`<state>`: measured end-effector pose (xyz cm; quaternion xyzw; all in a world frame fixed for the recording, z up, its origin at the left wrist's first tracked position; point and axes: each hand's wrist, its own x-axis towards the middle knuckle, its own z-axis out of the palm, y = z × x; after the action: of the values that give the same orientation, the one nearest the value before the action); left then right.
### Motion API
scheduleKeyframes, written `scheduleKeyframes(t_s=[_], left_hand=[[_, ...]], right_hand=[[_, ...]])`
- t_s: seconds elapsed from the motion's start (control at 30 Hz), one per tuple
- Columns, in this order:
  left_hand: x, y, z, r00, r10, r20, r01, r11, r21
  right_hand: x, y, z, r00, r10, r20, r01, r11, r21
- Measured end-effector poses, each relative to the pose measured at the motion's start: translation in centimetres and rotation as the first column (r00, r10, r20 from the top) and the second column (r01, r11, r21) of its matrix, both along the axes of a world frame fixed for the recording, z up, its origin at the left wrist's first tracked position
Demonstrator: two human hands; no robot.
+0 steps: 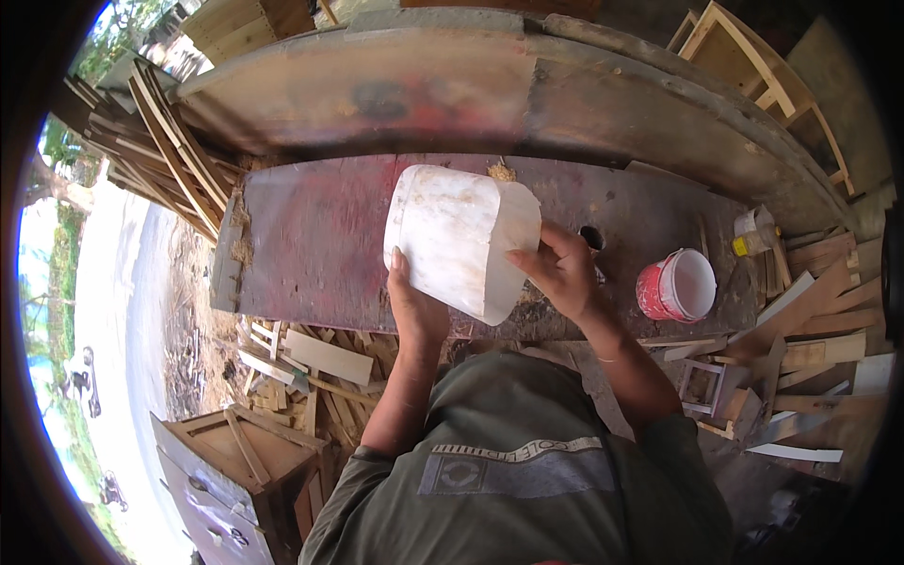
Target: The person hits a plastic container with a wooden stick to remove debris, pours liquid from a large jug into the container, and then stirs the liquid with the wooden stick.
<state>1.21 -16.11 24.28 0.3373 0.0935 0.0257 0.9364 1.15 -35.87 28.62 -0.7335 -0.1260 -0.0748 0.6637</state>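
Observation:
Between my two hands is a stained white plastic container (443, 226), tilted above the workbench, with a paler, more see-through part at its right end. My left hand (414, 303) grips its lower left side, the thumb lying up along the wall. At the right end, my right hand (565, 273) pinches the edge between thumb and fingers. Beyond that hand a small dark can (591, 237) stands on the bench, partly hidden. Farther right is a red bucket (675, 285) with a white inside.
The worn dark-red workbench (311, 226) spans the middle, backed by a long board (424, 94). A white-and-yellow container (753, 231) sits at its right end. Wood scraps (330, 358) lie at lower left, more offcuts (829, 320) at right. Long strips (160, 141) lean at far left.

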Motion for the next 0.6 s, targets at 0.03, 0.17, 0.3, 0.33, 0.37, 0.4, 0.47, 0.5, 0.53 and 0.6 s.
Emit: scheduleKeyframes(t_s=[0.03, 0.17, 0.3, 0.33, 0.37, 0.4, 0.47, 0.5, 0.53, 0.6], left_hand=[[0.2, 0.3, 0.0, 1.0, 0.0, 0.021, -0.001, 0.999, 0.051], [0.1, 0.9, -0.2, 0.997, 0.013, 0.078, -0.028, 0.979, 0.203], [-0.5, 1.4, -1.1, 0.996, 0.011, 0.091, -0.036, 0.958, 0.285], [-0.8, 1.4, -1.4, 0.993, 0.014, 0.118, -0.052, 0.943, 0.328], [-1.1, 1.3, -1.6, 0.989, 0.012, 0.147, -0.065, 0.928, 0.366], [-1.4, 0.7, -1.9, 0.992, 0.085, 0.091, -0.114, 0.916, 0.384], [-2.1, 1.3, -3.7, 0.98, 0.191, 0.046, -0.193, 0.883, 0.429], [-2.4, 1.1, -3.8, 0.975, 0.212, 0.063, -0.218, 0.873, 0.436], [-2.7, 0.8, -2.4, 0.98, 0.123, 0.159, -0.184, 0.867, 0.463], [-2.5, 1.5, -4.4, 0.962, 0.108, 0.251, -0.225, 0.836, 0.501]], right_hand=[[0.0, 0.2, 0.0, 0.999, -0.032, 0.0, 0.032, 0.999, -0.003], [-0.9, 0.4, -1.5, 0.951, -0.216, 0.222, 0.241, 0.966, -0.092], [-1.4, 0.4, -0.5, 0.928, -0.152, 0.341, 0.302, 0.842, -0.447], [-1.4, 0.6, -0.7, 0.93, -0.164, 0.328, 0.32, 0.801, -0.506], [-1.1, 0.5, -0.9, 0.933, -0.182, 0.312, 0.331, 0.774, -0.539], [-0.9, 0.5, -1.3, 0.936, -0.19, 0.296, 0.329, 0.771, -0.546], [-0.3, 0.8, -2.9, 0.946, -0.198, 0.256, 0.307, 0.8, -0.515], [-0.2, 0.8, -3.6, 0.95, -0.199, 0.242, 0.298, 0.813, -0.5], [-0.2, 0.6, -4.0, 0.948, -0.211, 0.238, 0.305, 0.818, -0.487], [-0.1, 0.3, -4.6, 0.951, -0.215, 0.223, 0.299, 0.827, -0.476]])
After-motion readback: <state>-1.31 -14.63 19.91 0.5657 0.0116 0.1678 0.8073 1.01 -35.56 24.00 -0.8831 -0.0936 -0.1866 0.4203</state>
